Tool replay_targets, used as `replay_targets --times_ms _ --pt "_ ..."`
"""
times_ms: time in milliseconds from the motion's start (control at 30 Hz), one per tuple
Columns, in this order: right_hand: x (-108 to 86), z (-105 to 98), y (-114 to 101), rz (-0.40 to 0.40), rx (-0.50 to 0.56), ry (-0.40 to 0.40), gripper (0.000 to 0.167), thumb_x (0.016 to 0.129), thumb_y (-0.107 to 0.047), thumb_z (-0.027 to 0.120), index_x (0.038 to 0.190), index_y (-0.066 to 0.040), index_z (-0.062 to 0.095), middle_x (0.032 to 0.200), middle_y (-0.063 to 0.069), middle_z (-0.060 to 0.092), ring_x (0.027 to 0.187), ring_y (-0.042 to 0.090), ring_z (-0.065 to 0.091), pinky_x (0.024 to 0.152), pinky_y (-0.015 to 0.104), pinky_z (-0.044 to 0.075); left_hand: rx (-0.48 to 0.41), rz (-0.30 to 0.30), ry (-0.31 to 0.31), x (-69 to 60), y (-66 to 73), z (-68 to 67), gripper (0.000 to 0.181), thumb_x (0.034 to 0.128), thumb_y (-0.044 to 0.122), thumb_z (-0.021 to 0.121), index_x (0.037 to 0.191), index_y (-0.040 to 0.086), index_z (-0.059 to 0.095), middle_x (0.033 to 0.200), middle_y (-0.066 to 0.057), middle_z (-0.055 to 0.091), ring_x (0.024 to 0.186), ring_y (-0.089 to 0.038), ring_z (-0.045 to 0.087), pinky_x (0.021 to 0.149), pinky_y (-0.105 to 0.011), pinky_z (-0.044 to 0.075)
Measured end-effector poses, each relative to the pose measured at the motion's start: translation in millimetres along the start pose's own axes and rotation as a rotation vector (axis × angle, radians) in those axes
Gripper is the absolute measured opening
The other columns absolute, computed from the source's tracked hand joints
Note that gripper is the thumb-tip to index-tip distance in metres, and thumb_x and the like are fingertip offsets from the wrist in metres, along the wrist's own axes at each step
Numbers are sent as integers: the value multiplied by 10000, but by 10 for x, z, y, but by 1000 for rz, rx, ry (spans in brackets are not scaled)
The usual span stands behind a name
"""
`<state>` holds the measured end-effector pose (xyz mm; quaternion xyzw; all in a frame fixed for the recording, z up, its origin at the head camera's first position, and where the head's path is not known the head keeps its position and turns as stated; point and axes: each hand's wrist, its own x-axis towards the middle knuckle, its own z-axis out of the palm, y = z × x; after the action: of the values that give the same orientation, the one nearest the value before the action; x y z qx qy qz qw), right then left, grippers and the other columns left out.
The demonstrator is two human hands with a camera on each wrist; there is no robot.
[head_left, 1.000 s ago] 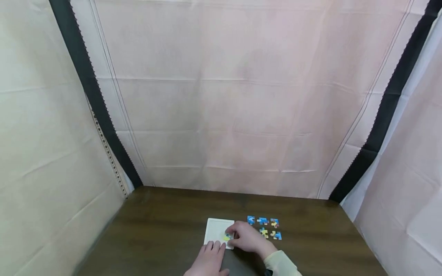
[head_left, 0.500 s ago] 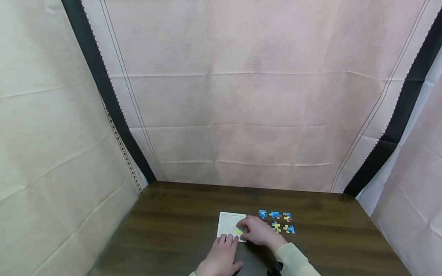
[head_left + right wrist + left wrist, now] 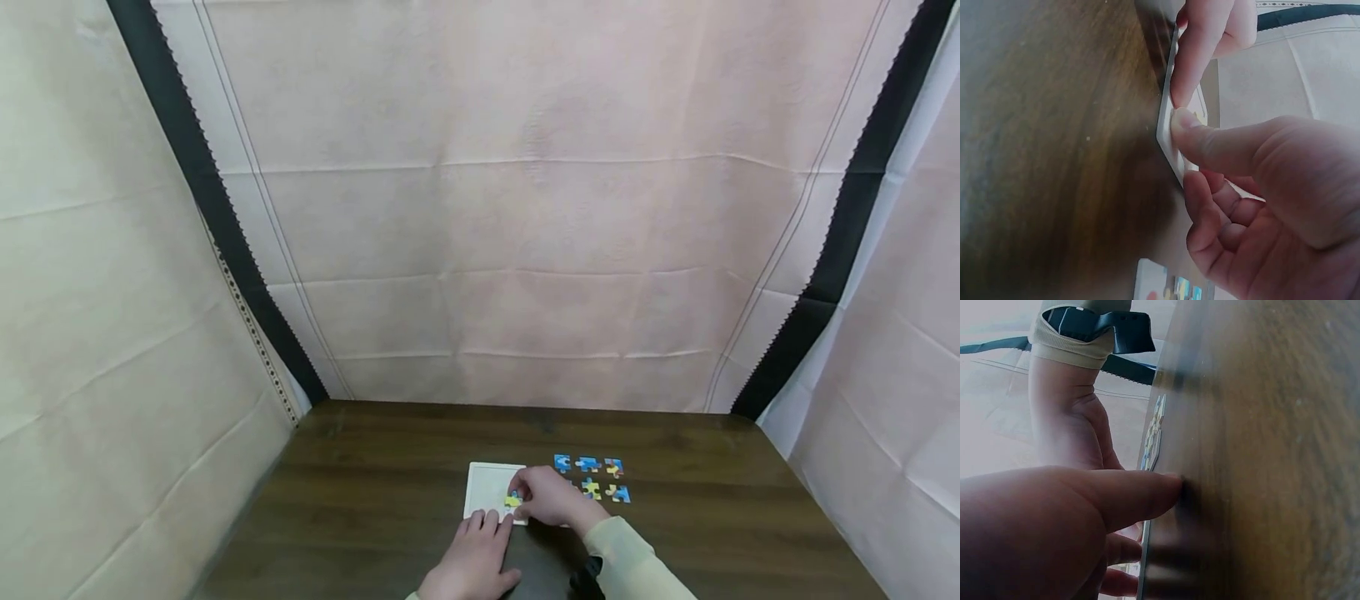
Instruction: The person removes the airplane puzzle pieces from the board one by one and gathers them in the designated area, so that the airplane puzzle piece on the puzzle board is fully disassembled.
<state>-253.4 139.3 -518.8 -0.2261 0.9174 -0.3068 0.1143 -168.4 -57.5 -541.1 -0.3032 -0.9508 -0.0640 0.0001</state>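
A white puzzle tray point(image 3: 486, 485) with a raised rim lies on the table in the head view. My right hand point(image 3: 553, 498) reaches over its right side, thumb and forefinger around a yellow and blue jigsaw piece point(image 3: 513, 501) at the near right corner. In the right wrist view, the thumb presses at the tray's rim point(image 3: 1167, 119); the other fingers are curled and most of the piece is hidden. My left hand point(image 3: 474, 557) lays its extended fingers on the tray's near edge. Its thumb point(image 3: 1147, 495) touches the table in the left wrist view.
Several loose jigsaw pieces point(image 3: 589, 465) lie in rows right of the tray, one partly hidden behind the right hand. The dark wooden table point(image 3: 360, 500) is bounded by pale fabric walls point(image 3: 480, 317) at the back and sides.
The head view has shifted slightly. The right hand stays at the tray's near right corner, and more of the yellow and blue jigsaw piece shows. The left hand keeps its place on the tray edge.
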Motion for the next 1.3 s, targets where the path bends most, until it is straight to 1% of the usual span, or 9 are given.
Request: replay_targets --times_ms 200,300,400,533,700,767,933,1100,1300 --pt "-45 11 37 -8 55 -10 189 938 -154 845 1073 -214 727 817 -64 629 719 147 578 709 361 528 6 -17 0 -6 9 40 766 937 573 730 1494 66 589 1232 -71 544 1143 -255 478 1003 -474 458" --pt "-82 14 92 -23 102 16 132 996 -183 781 1103 -236 722 808 -64 636 695 147 581 674 356 513 14 -20 -3 -4 7 44 760 943 579 721 1490 69 586 1214 -70 538 1119 -247 470 993 -469 453" --pt "-141 -15 193 -43 155 57 116 1048 -206 713 1158 -230 739 858 -74 648 720 131 581 675 334 494 12 -16 0 12 -10 80 754 945 582 717 1478 62 594 1197 -68 534 1105 -247 471 977 -470 457" --pt "-309 -143 371 -33 253 86 197 1084 -210 656 1256 -174 746 892 -9 657 682 161 570 617 352 499 15 -11 26 19 -10 122 757 942 581 716 1479 62 596 1227 -75 544 1133 -257 488 980 -474 465" --pt "-591 -329 624 16 289 148 259 1071 -219 679 1298 -99 716 901 22 653 758 175 587 667 346 500 25 -18 37 -8 21 81 769 932 572 724 1484 54 591 1251 -86 553 1153 -267 493 1001 -481 460" --pt "-708 -391 712 49 299 184 258 1054 -215 702 1269 -71 703 911 22 644 798 183 587 687 340 493 22 -31 17 -21 37 35 768 934 572 718 1491 60 587 1262 -83 554 1154 -260 487 1012 -479 453" --pt "-961 -509 902 131 345 252 220 1023 -189 741 1170 -42 672 866 44 634 766 233 594 640 342 496 9 -54 -25 -32 68 -66 769 939 566 710 1516 76 574 1285 -69 550 1160 -247 478 1031 -472 442" --pt "-1152 -606 1050 189 358 287 208 1000 -189 769 1119 -49 674 843 43 647 746 242 608 616 345 500 -7 -49 -23 -23 41 -19 769 958 564 691 1528 65 562 1288 -80 541 1160 -257 467 1026 -488 441" --pt "-1323 -652 1184 243 354 280 218 986 -183 783 1082 -16 680 835 49 689 750 232 636 634 342 508 -42 -58 -32 -9 16 60 752 965 557 687 1523 67 566 1329 -110 556 1214 -296 479 1043 -515 442"
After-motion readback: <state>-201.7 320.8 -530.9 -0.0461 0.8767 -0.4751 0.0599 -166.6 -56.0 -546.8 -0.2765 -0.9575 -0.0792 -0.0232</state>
